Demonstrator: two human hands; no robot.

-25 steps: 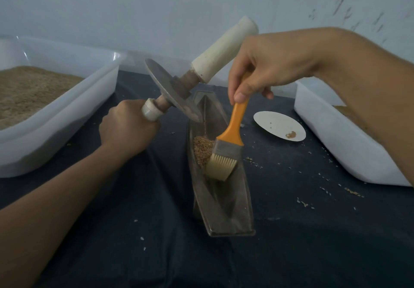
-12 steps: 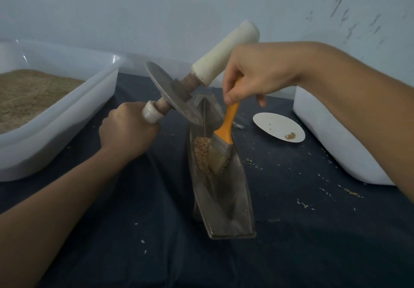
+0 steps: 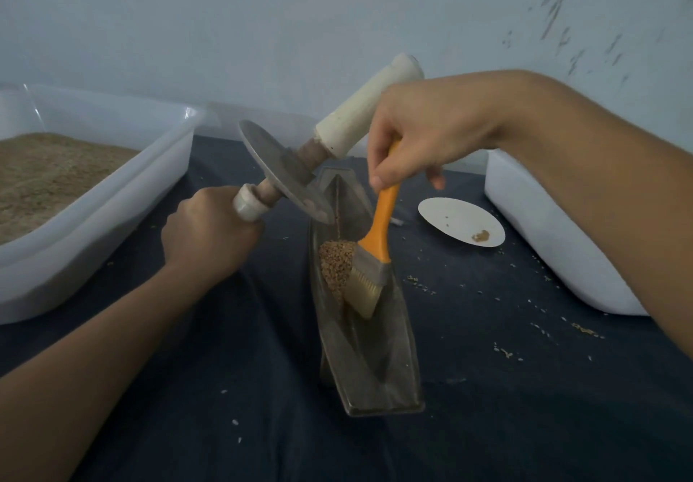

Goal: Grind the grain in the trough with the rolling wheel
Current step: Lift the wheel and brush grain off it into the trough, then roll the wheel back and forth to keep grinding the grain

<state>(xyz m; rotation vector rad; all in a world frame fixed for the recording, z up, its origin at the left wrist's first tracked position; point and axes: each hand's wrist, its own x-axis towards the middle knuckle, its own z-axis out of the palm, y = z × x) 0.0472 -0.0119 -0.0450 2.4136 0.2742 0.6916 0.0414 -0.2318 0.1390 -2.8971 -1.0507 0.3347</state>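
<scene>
Since the earlier frame, brush [image 3: 369,273] has shifted down-trough, bristles now beside the grain [image 3: 335,262] heap in the trough [image 3: 375,365]. I note right hand [image 3: 423,132] pinching its orange handle; left hand [image 3: 210,234] clenched round the rolling wheel [image 3: 285,172] axle, disc tilted above the far end.

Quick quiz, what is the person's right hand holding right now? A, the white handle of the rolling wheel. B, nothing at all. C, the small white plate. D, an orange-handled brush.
D: the right hand grips the orange-handled brush, whose bristles reach into the trough beside the grain, while the left hand holds the rolling wheel raised.
</scene>
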